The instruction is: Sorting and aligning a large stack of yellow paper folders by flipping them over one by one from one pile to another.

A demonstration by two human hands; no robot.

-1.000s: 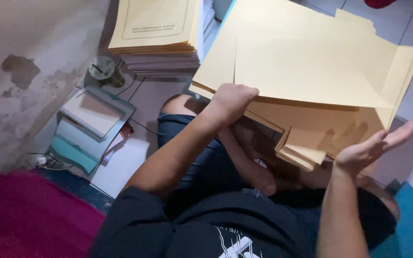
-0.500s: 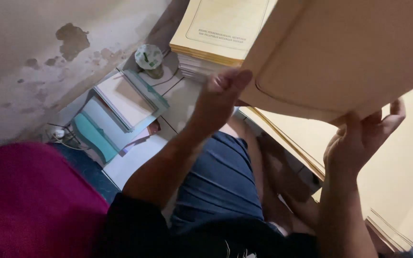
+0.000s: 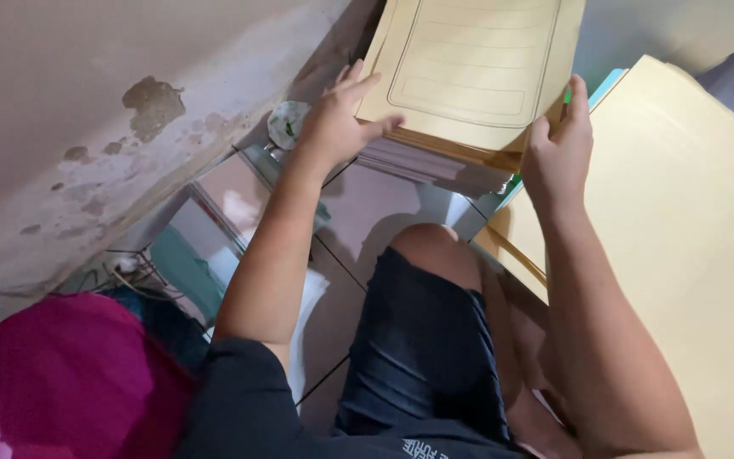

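A tall stack of yellow paper folders (image 3: 469, 76) stands on the tiled floor ahead of my knee. Its top folder shows a printed frame with ruled lines. My left hand (image 3: 337, 119) grips the stack's left edge, fingers on top. My right hand (image 3: 558, 153) grips the right edge of the same stack. A second, loose pile of plain yellow folders (image 3: 690, 255) lies spread to my right, beside my right forearm.
A stained, peeling wall (image 3: 112, 127) runs along the left. A roll of tape (image 3: 286, 123) and flat boxes (image 3: 206, 246) sit by its foot, with cables nearby. A magenta cloth (image 3: 53, 374) lies at the lower left. My dark shorts (image 3: 426, 348) fill the foreground.
The folder I held up in both hands has gone onto the far stack. Both hands now rest on that stack's edges, and the view has swung toward it.
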